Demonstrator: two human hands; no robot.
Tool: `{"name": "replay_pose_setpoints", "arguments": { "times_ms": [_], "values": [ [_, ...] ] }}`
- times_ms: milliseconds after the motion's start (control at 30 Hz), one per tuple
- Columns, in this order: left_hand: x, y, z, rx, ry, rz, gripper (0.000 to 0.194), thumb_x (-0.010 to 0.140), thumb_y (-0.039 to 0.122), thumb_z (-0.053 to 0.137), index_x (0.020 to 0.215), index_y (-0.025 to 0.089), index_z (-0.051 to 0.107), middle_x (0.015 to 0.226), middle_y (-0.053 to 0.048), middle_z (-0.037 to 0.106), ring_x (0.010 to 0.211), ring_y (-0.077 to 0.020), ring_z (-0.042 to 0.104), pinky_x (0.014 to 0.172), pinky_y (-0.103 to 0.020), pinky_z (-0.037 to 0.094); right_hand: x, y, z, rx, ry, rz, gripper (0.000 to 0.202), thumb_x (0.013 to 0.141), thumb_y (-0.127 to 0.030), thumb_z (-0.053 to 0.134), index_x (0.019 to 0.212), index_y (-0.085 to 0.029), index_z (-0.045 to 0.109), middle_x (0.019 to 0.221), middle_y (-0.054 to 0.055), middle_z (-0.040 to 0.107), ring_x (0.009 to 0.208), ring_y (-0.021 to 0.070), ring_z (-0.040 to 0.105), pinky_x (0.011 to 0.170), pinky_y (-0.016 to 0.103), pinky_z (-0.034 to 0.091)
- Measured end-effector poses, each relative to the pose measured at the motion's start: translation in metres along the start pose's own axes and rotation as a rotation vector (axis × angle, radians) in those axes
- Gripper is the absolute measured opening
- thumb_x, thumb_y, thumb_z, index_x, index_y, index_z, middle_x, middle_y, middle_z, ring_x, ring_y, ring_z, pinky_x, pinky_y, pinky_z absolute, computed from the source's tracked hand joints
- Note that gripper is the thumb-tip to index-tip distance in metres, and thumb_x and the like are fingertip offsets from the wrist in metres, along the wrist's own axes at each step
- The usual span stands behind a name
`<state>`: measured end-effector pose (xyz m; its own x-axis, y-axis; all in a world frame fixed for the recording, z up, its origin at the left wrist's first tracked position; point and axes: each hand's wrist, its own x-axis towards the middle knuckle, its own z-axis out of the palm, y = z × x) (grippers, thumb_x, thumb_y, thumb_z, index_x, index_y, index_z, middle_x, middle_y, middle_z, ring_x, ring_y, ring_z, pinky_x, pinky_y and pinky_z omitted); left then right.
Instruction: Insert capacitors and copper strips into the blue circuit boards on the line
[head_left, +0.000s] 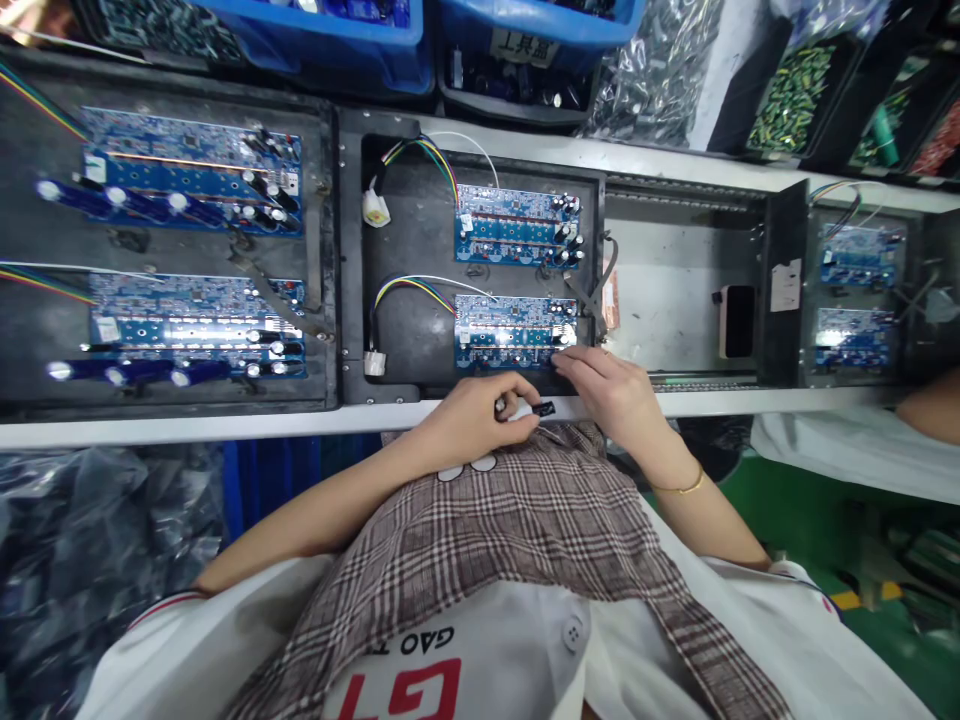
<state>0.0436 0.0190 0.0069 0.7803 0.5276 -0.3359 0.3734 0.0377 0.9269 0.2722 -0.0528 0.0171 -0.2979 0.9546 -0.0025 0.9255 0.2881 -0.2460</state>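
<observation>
My left hand is closed in front of the near circuit board, at the table's front edge. A black capacitor sticks out from its fingertips, and more small cylindrical parts show within the curled fingers. My right hand reaches to the near board's lower right corner, its thumb and forefinger pinched there. What they hold is hidden by the fingertips. Behind it lies a second blue board with several black capacitors standing at its right end. Both boards rest in a black tray, with coloured wires on their left.
To the left, another black tray holds two boards with large blue capacitors. Blue bins of parts stand along the back. A phone-like device lies on the right. A co-worker's arm shows at the right edge.
</observation>
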Motion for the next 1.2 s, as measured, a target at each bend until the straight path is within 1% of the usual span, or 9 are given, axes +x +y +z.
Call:
{"name": "replay_pose_setpoints", "arguments": {
  "times_ms": [100, 200, 300, 400, 567, 667, 767, 933, 1200],
  "values": [
    [-0.006, -0.004, 0.001, -0.247, -0.178, -0.058, 0.024, 0.086, 0.035, 0.064, 0.099, 0.015, 0.067, 0.073, 0.003, 0.057, 0.066, -0.0096, 0.05, 0.065, -0.021, 0.038, 0.012, -0.012, -0.005, -0.05, 0.064, 0.018, 0.027, 0.098, -0.021, 0.05, 0.12, -0.02, 0.067, 0.113, 0.009, 0.073, 0.098, 0.0231, 0.064, 0.082, 0.039, 0.05],
    [-0.007, -0.008, 0.003, -0.307, -0.255, -0.069, 0.025, 0.085, 0.036, 0.063, 0.098, 0.014, 0.067, 0.074, 0.003, 0.058, 0.066, -0.0097, 0.049, 0.063, -0.022, 0.036, 0.028, -0.024, -0.002, -0.131, 0.072, 0.031, 0.021, 0.099, -0.026, 0.051, 0.104, -0.02, 0.07, 0.096, 0.008, 0.074, 0.095, 0.0253, 0.06, 0.081, 0.042, 0.045],
    [-0.008, -0.012, 0.003, -0.303, -0.258, -0.056, 0.026, 0.085, 0.035, 0.063, 0.099, 0.014, 0.067, 0.075, 0.003, 0.058, 0.067, -0.0094, 0.049, 0.064, -0.022, 0.036, 0.039, -0.032, 0.009, -0.178, 0.07, 0.071, 0.019, 0.098, -0.028, 0.053, 0.093, -0.02, 0.07, 0.084, 0.008, 0.071, 0.093, 0.0272, 0.055, 0.079, 0.042, 0.041],
    [-0.009, -0.017, 0.002, -0.294, -0.262, -0.048, 0.026, 0.084, 0.035, 0.063, 0.1, 0.014, 0.067, 0.076, 0.003, 0.058, 0.068, -0.0096, 0.049, 0.065, -0.022, 0.036, 0.043, -0.037, 0.017, -0.182, 0.061, 0.13, 0.017, 0.096, -0.025, 0.053, 0.096, -0.021, 0.07, 0.081, 0.008, 0.068, 0.091, 0.0273, 0.052, 0.078, 0.043, 0.038],
    [-0.01, -0.023, 0.0, -0.339, -0.286, -0.038, 0.026, 0.084, 0.035, 0.063, 0.098, 0.014, 0.066, 0.076, 0.003, 0.059, 0.069, -0.01, 0.05, 0.066, -0.023, 0.037, 0.039, -0.039, 0.013, -0.077, 0.132, 0.18, 0.02, 0.097, -0.022, 0.052, 0.105, -0.022, 0.07, 0.092, 0.006, 0.072, 0.094, 0.0258, 0.054, 0.083, 0.043, 0.04],
    [-0.01, -0.024, -0.001, -0.356, -0.283, -0.048, 0.026, 0.084, 0.035, 0.063, 0.099, 0.014, 0.065, 0.079, 0.001, 0.061, 0.07, -0.0102, 0.052, 0.068, -0.023, 0.038, 0.032, -0.037, 0.005, -0.008, 0.204, 0.217, 0.016, 0.096, -0.025, 0.056, 0.102, -0.023, 0.071, 0.093, 0.004, 0.074, 0.094, 0.0245, 0.057, 0.086, 0.042, 0.044],
    [-0.011, -0.024, 0.0, -0.354, -0.275, -0.051, 0.026, 0.084, 0.034, 0.063, 0.1, 0.014, 0.066, 0.079, 0.001, 0.061, 0.07, -0.0102, 0.052, 0.067, -0.022, 0.039, 0.026, -0.034, 0.001, 0.03, 0.219, 0.259, 0.015, 0.095, -0.025, 0.057, 0.1, -0.023, 0.071, 0.091, 0.005, 0.073, 0.093, 0.0247, 0.059, 0.087, 0.043, 0.048],
    [-0.011, -0.023, 0.003, -0.364, -0.269, -0.063, 0.026, 0.083, 0.035, 0.064, 0.098, 0.014, 0.066, 0.077, 0.001, 0.061, 0.069, -0.0102, 0.051, 0.065, -0.022, 0.038, 0.024, -0.033, 0.01, 0.072, 0.244, 0.316, 0.015, 0.093, -0.023, 0.057, 0.095, -0.021, 0.071, 0.105, 0.01, 0.063, 0.101, 0.0251, 0.058, 0.093, 0.046, 0.05],
    [-0.011, -0.027, 0.005, -0.374, -0.272, -0.049, 0.028, 0.083, 0.035, 0.066, 0.101, 0.013, 0.068, 0.082, -0.001, 0.064, 0.072, -0.011, 0.055, 0.069, -0.023, 0.041, 0.028, -0.037, 0.019, 0.088, 0.248, 0.382, 0.013, 0.092, -0.019, 0.054, 0.092, -0.019, 0.067, 0.103, 0.011, 0.057, 0.099, 0.0246, 0.059, 0.09, 0.044, 0.053]
  ]
}}
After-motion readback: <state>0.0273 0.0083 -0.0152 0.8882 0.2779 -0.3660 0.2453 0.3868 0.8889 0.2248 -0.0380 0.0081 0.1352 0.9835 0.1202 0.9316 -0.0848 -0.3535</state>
